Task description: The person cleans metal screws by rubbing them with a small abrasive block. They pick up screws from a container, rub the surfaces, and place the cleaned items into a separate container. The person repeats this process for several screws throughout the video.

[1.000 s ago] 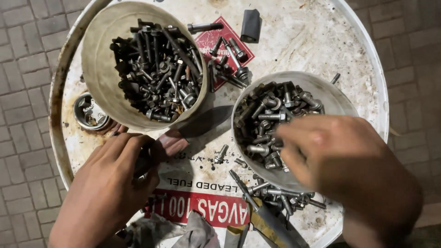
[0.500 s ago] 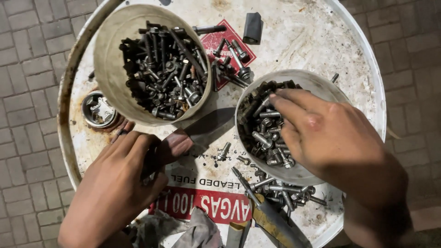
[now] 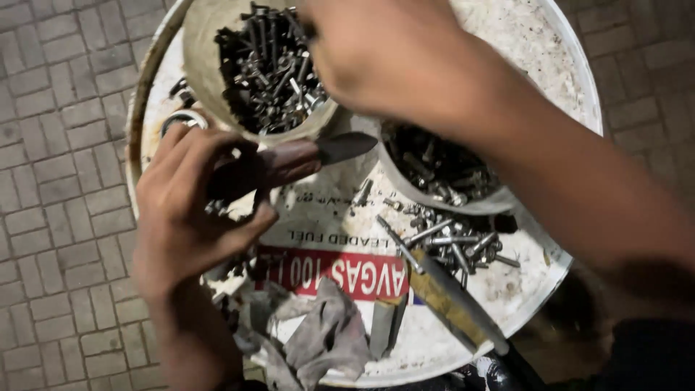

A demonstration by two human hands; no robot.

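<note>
Bare hands, bare forearms, no gloves

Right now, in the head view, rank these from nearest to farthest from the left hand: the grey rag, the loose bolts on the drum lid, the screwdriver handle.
From the left hand:
1. Grey rag, just below and right of it, at the lid's near edge.
2. Screwdriver handle, further right, lying diagonally.
3. Loose bolts, far right, beside the right-hand bowl; close to the handle's rank.

- A red label sits on the white round drum top, toward 6 o'clock. It is a long strip with white letters.
- A line of small dark letters runs just above the strip, upside down from here.
- A grey rag covers the strip's lower edge.
</note>
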